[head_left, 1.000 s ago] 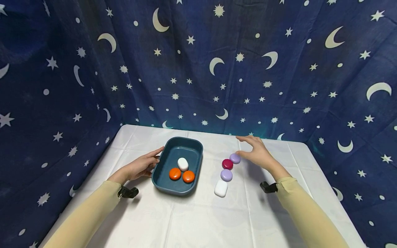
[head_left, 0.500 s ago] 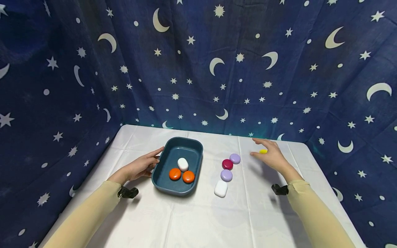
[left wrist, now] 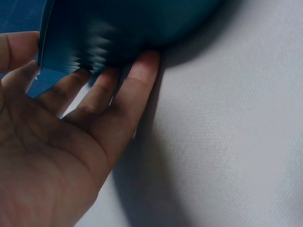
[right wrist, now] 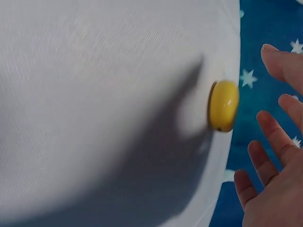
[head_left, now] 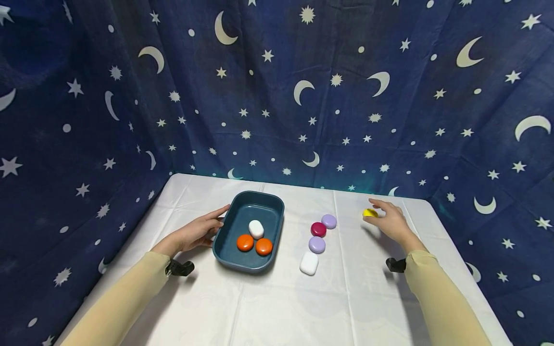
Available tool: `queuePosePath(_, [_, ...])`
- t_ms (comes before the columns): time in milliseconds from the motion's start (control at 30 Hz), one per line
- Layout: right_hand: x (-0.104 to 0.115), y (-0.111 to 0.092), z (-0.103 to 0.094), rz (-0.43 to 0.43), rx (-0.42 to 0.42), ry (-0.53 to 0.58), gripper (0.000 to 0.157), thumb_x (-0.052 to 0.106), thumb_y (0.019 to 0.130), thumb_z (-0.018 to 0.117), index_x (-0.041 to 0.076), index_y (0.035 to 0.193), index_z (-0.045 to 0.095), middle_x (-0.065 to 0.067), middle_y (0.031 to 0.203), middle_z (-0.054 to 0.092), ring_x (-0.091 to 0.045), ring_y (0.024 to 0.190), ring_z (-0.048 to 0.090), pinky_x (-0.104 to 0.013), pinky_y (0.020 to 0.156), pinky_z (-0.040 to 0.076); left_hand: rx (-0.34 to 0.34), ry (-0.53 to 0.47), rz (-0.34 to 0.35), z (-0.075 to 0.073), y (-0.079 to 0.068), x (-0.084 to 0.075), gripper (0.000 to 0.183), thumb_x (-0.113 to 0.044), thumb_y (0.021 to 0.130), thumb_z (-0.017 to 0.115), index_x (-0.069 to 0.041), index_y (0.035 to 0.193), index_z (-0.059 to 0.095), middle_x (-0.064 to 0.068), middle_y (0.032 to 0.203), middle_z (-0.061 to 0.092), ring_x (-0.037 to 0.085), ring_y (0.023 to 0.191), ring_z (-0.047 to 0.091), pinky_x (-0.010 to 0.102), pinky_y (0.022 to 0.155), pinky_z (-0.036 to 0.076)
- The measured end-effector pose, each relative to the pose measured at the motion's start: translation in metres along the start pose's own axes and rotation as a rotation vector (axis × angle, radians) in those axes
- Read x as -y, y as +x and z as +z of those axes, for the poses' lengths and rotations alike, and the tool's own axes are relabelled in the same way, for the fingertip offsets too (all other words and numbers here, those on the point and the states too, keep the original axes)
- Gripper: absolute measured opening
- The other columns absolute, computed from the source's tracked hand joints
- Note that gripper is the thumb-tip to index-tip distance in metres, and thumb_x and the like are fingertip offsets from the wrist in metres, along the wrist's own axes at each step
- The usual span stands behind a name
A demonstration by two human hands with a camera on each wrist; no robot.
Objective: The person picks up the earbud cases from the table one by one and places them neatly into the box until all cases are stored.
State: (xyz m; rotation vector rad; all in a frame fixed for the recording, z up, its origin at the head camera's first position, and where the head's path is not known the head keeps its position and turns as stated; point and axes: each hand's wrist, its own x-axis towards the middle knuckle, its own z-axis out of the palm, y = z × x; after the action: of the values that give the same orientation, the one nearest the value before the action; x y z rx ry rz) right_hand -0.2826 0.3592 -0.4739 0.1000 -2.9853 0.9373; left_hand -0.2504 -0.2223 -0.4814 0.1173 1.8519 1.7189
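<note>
My left hand [head_left: 196, 233] rests at the left side of a dark teal baking dish [head_left: 257, 210]. In the left wrist view its fingers [left wrist: 137, 78] reach out against the dish's outer wall. Inside the dish lie a white oval piece [head_left: 256, 229] and two glossy orange discs [head_left: 245, 242] [head_left: 264, 247]. My right hand [head_left: 393, 223] hovers around a glossy yellow rounded piece [head_left: 370, 213] near the table's back right. In the right wrist view that yellow piece [right wrist: 224, 106] sits on the cloth, apart from the spread fingers [right wrist: 274, 132].
Between dish and right hand, a slanting line holds a lilac disc [head_left: 329, 221], a crimson disc [head_left: 318, 229], another lilac disc [head_left: 317, 245] and a white squarish piece [head_left: 309, 263]. A white cloth covers the table [head_left: 277, 307]. A starry blue curtain [head_left: 277, 105] stands behind.
My right hand has moved right, from the far lilac disc to the yellow piece, which has come into sight between thumb and fingers. My left hand and the dish stay put.
</note>
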Motion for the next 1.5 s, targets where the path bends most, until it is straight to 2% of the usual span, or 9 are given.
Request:
queuePosePath(133, [-0.008,0.001,0.000,0.042,0.011,0.013,0.080,0.045,0.079,0.069,0.016,0.145,0.034,-0.020,0.133,0.043,-0.044,0.122,0.027,-0.060,0.090,0.028,0.013,-0.010,0.002,-0.001,0.001,0.000,0.055,-0.021,0.098,0.043,-0.048,0.143,0.024,0.016,0.138,0.043,0.032,0.116,0.048,0.049,0.080,0.048])
queuePosePath(333, [-0.015,0.005,0.001,0.096,0.028,0.039,0.083,0.046,0.079,0.069,0.014,0.146,0.031,-0.021,0.135,0.041,-0.044,0.123,0.026,-0.061,0.092,0.027,0.010,-0.013,0.002,-0.001,0.001,0.000,0.055,-0.022,0.098,0.044,-0.048,0.142,0.025,0.016,0.137,0.044,0.032,0.115,0.048,0.049,0.080,0.048])
queuePosePath(567, [-0.019,0.008,0.006,0.089,0.044,0.045,0.082,0.043,0.080,0.070,0.010,0.145,0.032,-0.023,0.128,0.043,-0.042,0.118,0.033,-0.058,0.093,0.030,0.002,-0.009,0.004,0.000,0.000,-0.001,0.055,-0.022,0.098,0.043,-0.047,0.143,0.025,0.016,0.137,0.044,0.031,0.117,0.047,0.049,0.080,0.048])
queuePosePath(733, [-0.021,0.010,0.009,0.100,0.045,0.011,0.082,0.043,0.079,0.070,0.007,0.144,0.034,-0.024,0.124,0.045,-0.039,0.113,0.040,-0.057,0.093,0.032,-0.013,-0.007,-0.008,0.001,0.000,-0.002,0.053,-0.023,0.098,0.044,-0.048,0.142,0.027,0.018,0.110,0.055,0.030,0.107,0.051,0.049,0.079,0.049])
queuePosePath(900, [-0.024,0.011,0.009,0.146,0.069,-0.034,0.085,0.046,0.078,0.070,0.010,0.144,0.032,-0.023,0.124,0.045,-0.039,0.112,0.039,-0.061,0.091,0.029,-0.017,-0.001,-0.009,0.001,0.001,-0.002,0.052,-0.023,0.099,0.042,-0.048,0.142,0.027,0.012,0.081,0.049,0.029,0.096,0.052,0.049,0.079,0.049])
queuePosePath(1100, [-0.027,0.009,0.009,0.180,0.073,-0.069,0.085,0.049,0.077,0.070,0.011,0.144,0.034,-0.023,0.124,0.045,-0.043,0.114,0.033,-0.066,0.088,0.021,-0.008,-0.001,-0.010,0.000,0.001,-0.001,0.053,-0.024,0.098,0.043,-0.049,0.142,0.027,0.016,0.095,0.055,0.029,0.100,0.052,0.049,0.079,0.049])
queuePosePath(1333, [-0.031,0.006,0.010,0.184,0.063,-0.078,0.081,0.049,0.076,0.070,0.012,0.141,0.039,-0.021,0.122,0.046,-0.044,0.114,0.032,-0.066,0.088,0.018,-0.011,-0.005,-0.020,0.000,0.001,-0.001,0.052,-0.025,0.097,0.045,-0.049,0.141,0.028,0.010,0.075,0.044,0.027,0.094,0.052,0.049,0.080,0.048])
queuePosePath(1433, [-0.032,0.007,0.010,0.190,0.067,-0.067,0.080,0.049,0.077,0.070,0.013,0.141,0.040,-0.021,0.123,0.045,-0.045,0.115,0.032,-0.066,0.088,0.017,-0.012,-0.001,-0.018,0.000,0.000,-0.001,0.053,-0.025,0.097,0.045,-0.049,0.141,0.028,0.011,0.085,0.052,0.027,0.096,0.053,0.049,0.080,0.049])
queuePosePath(1500, [-0.032,0.008,0.010,0.197,0.074,-0.057,0.080,0.050,0.077,0.070,0.012,0.141,0.040,-0.021,0.124,0.044,-0.045,0.116,0.030,-0.066,0.088,0.016,-0.017,-0.003,-0.020,0.000,0.000,-0.002,0.053,-0.025,0.097,0.046,-0.049,0.140,0.029,0.010,0.081,0.049,0.027,0.091,0.052,0.049,0.079,0.049])
